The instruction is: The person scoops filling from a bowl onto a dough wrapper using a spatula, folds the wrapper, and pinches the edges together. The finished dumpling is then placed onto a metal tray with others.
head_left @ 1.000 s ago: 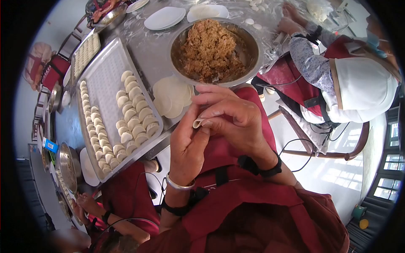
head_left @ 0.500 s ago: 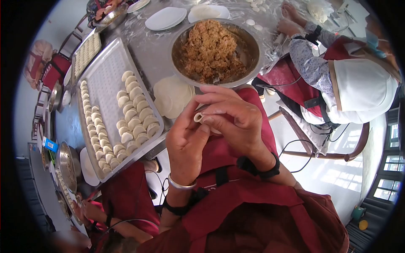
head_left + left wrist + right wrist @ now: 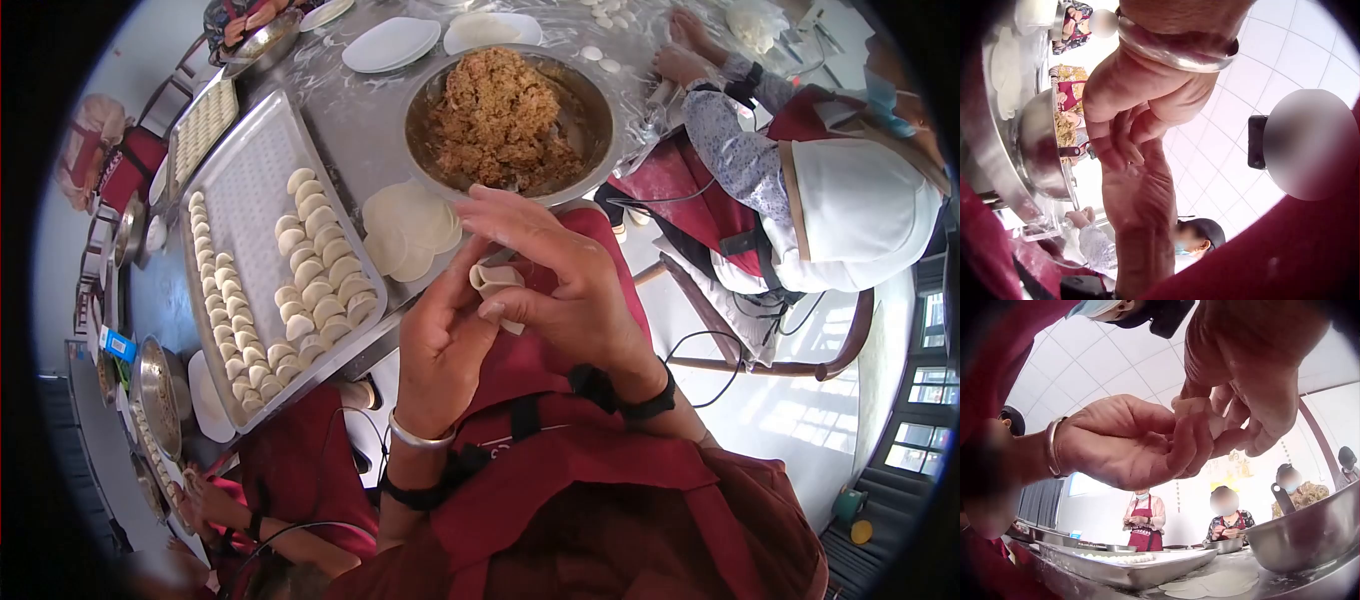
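Note:
A pale dumpling (image 3: 493, 279), its wrapper folded with an open end facing up, is between my two hands over the lap. My left hand (image 3: 438, 345), with a silver bangle at the wrist, holds it from the left with thumb and curled fingers. From the other side my right hand (image 3: 570, 285) pinches it, thumb in front and the longer fingers reaching over the top. In the right wrist view the dumpling (image 3: 1194, 407) shows between both hands' fingers. The left wrist view has the left hand (image 3: 1147, 94) covering it.
Ahead stands a metal bowl (image 3: 412, 135) of minced filling (image 3: 500, 110). Round wrappers (image 3: 405, 225) lie beside it on the metal table. At left, a perforated tray (image 3: 250, 150) bears rows of dumplings (image 3: 325, 250). White plates (image 3: 392, 44) sit farther back. A person in a white cap (image 3: 865, 210) is at right.
The dumpling has turned in the hands, so more of its folded, open end shows. My right fingers have lifted and spread a little from the left hand.

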{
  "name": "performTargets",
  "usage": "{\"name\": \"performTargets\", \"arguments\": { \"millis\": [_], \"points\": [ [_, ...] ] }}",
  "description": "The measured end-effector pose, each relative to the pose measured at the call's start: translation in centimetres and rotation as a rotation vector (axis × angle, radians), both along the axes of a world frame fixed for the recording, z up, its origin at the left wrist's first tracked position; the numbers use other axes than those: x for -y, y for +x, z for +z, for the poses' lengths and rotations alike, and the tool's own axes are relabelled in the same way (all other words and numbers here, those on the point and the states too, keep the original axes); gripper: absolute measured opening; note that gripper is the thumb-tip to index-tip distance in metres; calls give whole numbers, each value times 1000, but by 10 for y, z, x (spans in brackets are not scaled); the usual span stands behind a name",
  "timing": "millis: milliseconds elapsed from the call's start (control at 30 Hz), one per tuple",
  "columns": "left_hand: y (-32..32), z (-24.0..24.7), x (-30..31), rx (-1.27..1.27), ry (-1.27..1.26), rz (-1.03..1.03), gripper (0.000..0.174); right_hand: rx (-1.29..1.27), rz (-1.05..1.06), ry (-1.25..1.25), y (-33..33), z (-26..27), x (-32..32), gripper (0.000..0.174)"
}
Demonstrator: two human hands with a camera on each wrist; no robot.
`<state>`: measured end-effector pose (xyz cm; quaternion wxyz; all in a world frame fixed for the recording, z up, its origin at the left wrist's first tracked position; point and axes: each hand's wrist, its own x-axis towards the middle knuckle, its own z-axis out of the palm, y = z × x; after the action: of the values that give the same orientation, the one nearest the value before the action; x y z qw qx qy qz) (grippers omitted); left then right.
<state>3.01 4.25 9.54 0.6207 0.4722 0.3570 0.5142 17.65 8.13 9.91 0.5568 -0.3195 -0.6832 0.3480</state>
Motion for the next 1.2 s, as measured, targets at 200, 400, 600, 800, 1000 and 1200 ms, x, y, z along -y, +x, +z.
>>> {"name": "performTargets", "arguments": {
  "millis": [200, 400, 600, 800, 1000, 1200],
  "points": [
    [-3, 11, 3, -102, 40, -23, 50, -41, 168, 41, 3, -8, -8, 21],
    [3, 15, 6, -22, 9, 35, 40, -74, 160, 115, 2, -9, -6, 12],
    [1, 4, 8, 87, 23, 112, 42, -181, 59, 12, -11, -3, 1, 13],
    [6, 6, 3, 80, 42, 152, 40, 17, 118, 174, 1, -19, -7, 30],
    [4, 3, 5, 216, -96, 172, 43, -153, 34, -27, -16, -11, 1, 27],
    [8, 5, 2, 359, -47, 86, 45, 154, 49, 218, 0, -22, -13, 35]
  ]
}}
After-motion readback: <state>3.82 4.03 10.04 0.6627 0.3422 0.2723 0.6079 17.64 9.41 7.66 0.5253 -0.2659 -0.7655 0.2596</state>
